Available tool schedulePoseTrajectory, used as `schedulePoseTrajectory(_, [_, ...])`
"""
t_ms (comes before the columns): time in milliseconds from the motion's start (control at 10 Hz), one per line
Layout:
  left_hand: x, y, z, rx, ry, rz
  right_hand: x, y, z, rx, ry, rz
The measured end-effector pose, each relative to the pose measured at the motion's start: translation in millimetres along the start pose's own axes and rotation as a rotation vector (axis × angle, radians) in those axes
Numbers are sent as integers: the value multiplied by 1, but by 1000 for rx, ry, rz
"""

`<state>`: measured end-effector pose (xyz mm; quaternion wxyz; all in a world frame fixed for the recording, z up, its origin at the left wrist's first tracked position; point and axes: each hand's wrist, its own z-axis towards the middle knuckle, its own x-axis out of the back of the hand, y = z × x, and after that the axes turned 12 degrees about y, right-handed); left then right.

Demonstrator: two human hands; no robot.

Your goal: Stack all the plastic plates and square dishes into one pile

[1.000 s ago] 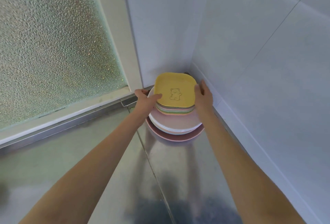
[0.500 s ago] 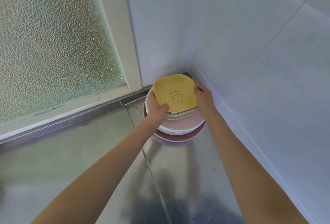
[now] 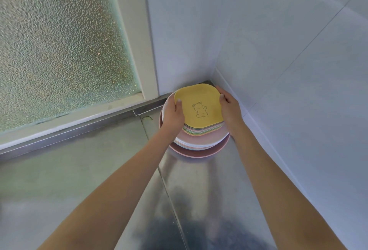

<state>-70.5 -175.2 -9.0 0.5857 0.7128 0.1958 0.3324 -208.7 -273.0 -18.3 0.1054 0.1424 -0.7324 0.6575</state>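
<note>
Hands: 2, left hand (image 3: 172, 114) and right hand (image 3: 230, 108).
Piles: 1.
Square dishes (image 3: 199, 104): several, yellow one with bear drawing topmost; exact count cannot be told from the edges.
Round plates (image 3: 201, 140): several; largest pink plate (image 3: 199, 151) at bottom: 1.

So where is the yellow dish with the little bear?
In the head view, the yellow dish tops the pile in the corner of the walls, between the left hand and right hand.
</note>
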Motion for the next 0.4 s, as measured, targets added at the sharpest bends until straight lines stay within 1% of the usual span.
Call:
schedulePoseTrajectory(200, [0,-2,-2,-11,26,15,-1,-2,2,-49,34,57])
schedulePoseTrajectory(300, [1,7,-5,24,23,65,-5,-7,-4,-40,22,19])
schedulePoseTrajectory(400, [6,11,0,54,6,164,-2,-15,-2,-91,75,99])
